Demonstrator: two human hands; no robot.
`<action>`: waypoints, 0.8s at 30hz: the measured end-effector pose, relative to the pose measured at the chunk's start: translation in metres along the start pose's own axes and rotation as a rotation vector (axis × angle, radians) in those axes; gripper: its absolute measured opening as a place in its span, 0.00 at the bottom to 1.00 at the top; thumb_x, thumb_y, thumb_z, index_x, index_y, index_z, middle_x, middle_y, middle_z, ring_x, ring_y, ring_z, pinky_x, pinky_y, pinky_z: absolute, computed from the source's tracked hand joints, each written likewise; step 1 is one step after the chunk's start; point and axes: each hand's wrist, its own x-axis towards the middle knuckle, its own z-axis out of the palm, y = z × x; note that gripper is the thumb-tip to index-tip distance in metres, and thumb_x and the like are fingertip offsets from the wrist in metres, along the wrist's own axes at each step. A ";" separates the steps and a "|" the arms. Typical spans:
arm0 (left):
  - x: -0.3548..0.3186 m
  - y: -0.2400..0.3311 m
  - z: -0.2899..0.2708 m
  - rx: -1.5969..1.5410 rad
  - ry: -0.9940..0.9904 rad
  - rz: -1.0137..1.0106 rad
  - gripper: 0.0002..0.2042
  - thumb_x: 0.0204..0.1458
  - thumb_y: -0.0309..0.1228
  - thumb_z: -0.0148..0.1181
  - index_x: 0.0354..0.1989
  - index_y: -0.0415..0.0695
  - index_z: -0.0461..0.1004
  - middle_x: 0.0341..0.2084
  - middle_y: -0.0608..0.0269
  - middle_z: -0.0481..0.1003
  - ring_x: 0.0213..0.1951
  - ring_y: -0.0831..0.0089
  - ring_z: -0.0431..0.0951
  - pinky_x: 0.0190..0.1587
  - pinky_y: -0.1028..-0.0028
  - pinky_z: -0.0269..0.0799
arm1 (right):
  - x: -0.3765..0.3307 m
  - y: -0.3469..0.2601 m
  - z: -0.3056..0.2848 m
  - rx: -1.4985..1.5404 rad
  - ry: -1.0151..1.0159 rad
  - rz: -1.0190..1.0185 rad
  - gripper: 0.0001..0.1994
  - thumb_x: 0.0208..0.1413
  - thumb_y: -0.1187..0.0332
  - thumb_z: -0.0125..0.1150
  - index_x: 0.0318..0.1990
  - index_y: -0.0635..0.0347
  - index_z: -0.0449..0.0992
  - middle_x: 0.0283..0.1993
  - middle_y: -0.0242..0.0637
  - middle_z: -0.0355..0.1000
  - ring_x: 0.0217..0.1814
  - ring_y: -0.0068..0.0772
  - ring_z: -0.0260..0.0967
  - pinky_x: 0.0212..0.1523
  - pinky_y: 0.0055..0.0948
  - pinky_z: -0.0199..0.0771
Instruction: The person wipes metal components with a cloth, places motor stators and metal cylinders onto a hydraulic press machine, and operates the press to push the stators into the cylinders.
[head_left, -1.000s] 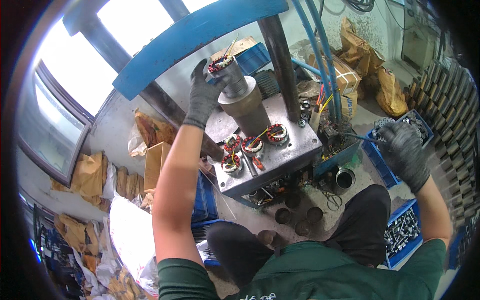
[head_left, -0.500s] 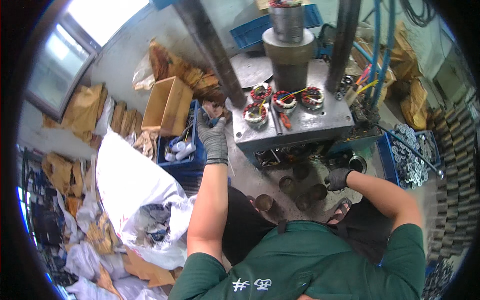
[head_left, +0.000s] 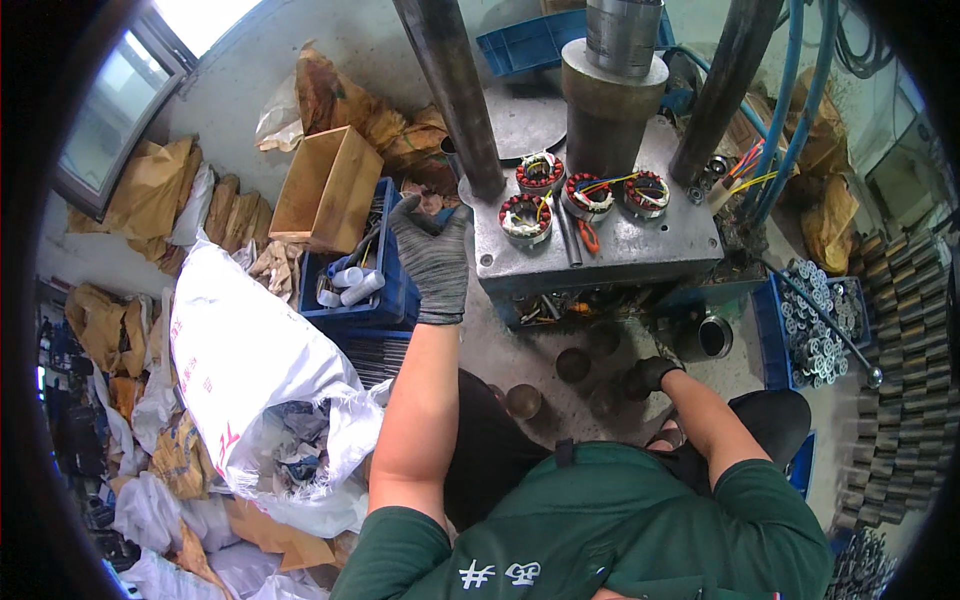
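Left hand [head_left: 432, 262] (gloved, fingers curled loosely, gripping nothing) hovers at the press table's [head_left: 640, 250] left edge, nearest the front-left wound stator [head_left: 524, 215]. Right hand [head_left: 655, 375] reaches below the front edge; its closure cannot be told. The stator is probably heavy, rigid; grasp the steel rim, sparing its fragile windings.

stators [head_left: 585, 192] on press table [head_left: 650, 250], crate [head_left: 385, 300] to its left

Concrete floor [head_left: 560, 330], grey, stained. Window [head_left: 120, 110] upper left, daylight coming in bright. Brown paper scraps [head_left: 150, 190] heaped below it against the wall. White sack [head_left: 250, 350] of waste, left. Blue crates [head_left: 370, 290] on floor. Stacked metal rings [head_left: 900, 330] along right edge.
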 end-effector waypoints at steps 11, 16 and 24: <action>-0.004 -0.008 0.007 -0.145 -0.002 0.003 0.22 0.48 0.25 0.76 0.48 0.43 0.71 0.33 0.64 0.74 0.34 0.75 0.72 0.42 0.73 0.73 | 0.024 0.051 0.014 0.082 0.258 -0.013 0.28 0.42 0.60 0.76 0.54 0.56 0.81 0.50 0.50 0.81 0.51 0.51 0.80 0.51 0.46 0.78; -0.004 -0.002 0.007 -0.168 -0.029 -0.056 0.21 0.47 0.22 0.75 0.48 0.43 0.72 0.33 0.65 0.74 0.33 0.75 0.73 0.40 0.73 0.74 | 0.032 0.059 0.007 -0.141 0.378 -0.184 0.26 0.46 0.60 0.71 0.56 0.55 0.80 0.52 0.50 0.80 0.54 0.54 0.78 0.54 0.48 0.77; -0.008 0.012 0.006 -0.241 -0.130 -0.179 0.22 0.49 0.20 0.73 0.52 0.41 0.71 0.34 0.65 0.76 0.34 0.75 0.76 0.42 0.73 0.76 | -0.136 -0.001 -0.115 -0.083 0.280 0.083 0.27 0.52 0.63 0.56 0.61 0.57 0.77 0.56 0.53 0.79 0.58 0.57 0.77 0.60 0.50 0.75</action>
